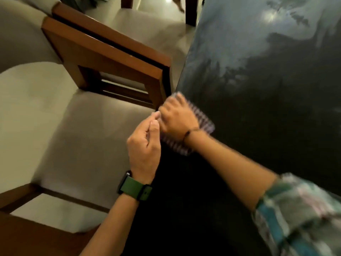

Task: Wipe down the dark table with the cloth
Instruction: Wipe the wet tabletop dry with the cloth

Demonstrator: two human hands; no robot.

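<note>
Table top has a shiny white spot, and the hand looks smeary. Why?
Head view: the spot is light glaring off the glossy dark table; the right hand and checked cloth are smeared by motion blur, probably mid-wipe.

Presses the right grip (178, 117) palm down, fingers laid out forward, outline blurred. Stretches the right forearm (230, 159) bare behind it, angled in from the right. Holds the left grip (144, 139) just left of the right grip, fingers curled in, thumb tip meeting forefinger, nothing seen inside. Sets the left wrist (145, 171) straight behind it.
</note>
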